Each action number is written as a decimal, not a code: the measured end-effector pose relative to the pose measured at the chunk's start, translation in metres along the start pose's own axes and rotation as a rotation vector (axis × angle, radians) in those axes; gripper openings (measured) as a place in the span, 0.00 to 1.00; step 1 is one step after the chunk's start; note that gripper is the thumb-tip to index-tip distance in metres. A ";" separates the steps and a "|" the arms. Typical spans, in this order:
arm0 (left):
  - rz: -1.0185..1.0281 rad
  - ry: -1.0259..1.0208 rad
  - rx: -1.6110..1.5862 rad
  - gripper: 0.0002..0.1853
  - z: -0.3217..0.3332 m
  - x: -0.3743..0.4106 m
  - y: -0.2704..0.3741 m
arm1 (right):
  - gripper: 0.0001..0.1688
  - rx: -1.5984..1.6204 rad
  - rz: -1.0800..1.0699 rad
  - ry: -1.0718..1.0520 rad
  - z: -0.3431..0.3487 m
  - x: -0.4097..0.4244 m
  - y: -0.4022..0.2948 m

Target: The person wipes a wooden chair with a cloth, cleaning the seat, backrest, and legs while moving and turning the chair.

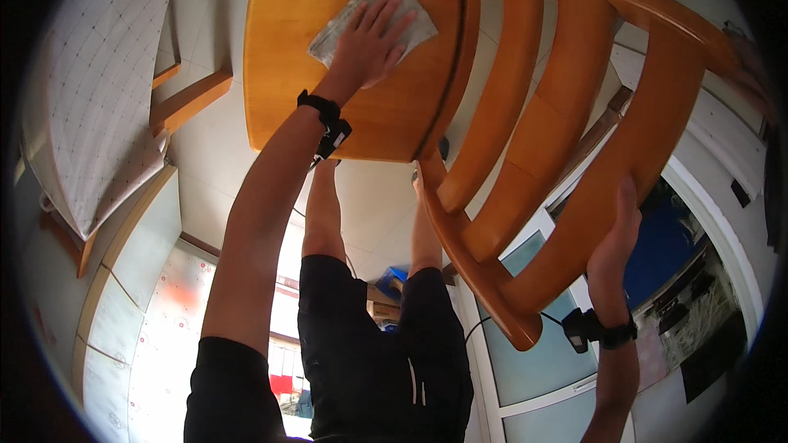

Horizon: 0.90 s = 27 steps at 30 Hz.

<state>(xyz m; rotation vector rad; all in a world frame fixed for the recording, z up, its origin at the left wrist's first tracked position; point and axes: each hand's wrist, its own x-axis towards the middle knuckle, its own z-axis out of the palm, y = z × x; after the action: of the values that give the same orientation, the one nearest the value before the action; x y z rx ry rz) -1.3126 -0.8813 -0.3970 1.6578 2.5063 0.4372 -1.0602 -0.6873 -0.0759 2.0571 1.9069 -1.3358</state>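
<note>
A wooden chair (345, 117) with a glossy orange-brown finish stands before me, its slatted backrest (529, 123) reaching to the right. My left hand (369, 43) lies spread on a grey cloth (412, 3), pressing it flat against the chair seat. The cloth is spread out near the seat's far part. My right hand (615, 240) is at the outermost back slat, with its fingers against the slat's edge; part of the hand is behind the wood. Both wrists wear black straps with small devices.
At the left, a patterned cloth cover (111, 74) hangs beside wooden legs (191, 101). A white-framed glass door (542, 344) stands at the lower right. Beyond my legs lie a blue object (392, 283) and a cardboard box (383, 309). A cable runs behind the chair back.
</note>
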 end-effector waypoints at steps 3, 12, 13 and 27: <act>-0.058 0.133 0.066 0.28 0.001 0.032 -0.036 | 0.49 0.039 0.060 0.040 -0.008 0.003 0.012; -0.538 0.292 0.288 0.27 -0.018 0.022 -0.152 | 0.48 0.102 0.078 0.069 0.006 -0.001 -0.008; -0.619 0.300 0.215 0.27 -0.017 -0.002 -0.160 | 0.47 0.107 0.065 0.033 0.006 0.001 -0.010; -0.901 0.113 0.210 0.35 0.005 -0.189 0.010 | 0.50 0.007 0.022 -0.016 0.002 0.006 -0.002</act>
<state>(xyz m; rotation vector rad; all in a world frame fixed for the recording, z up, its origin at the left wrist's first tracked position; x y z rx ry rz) -1.2267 -1.0492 -0.4123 0.3952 3.0939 0.1629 -1.0631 -0.6828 -0.0799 2.0579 1.8698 -1.3524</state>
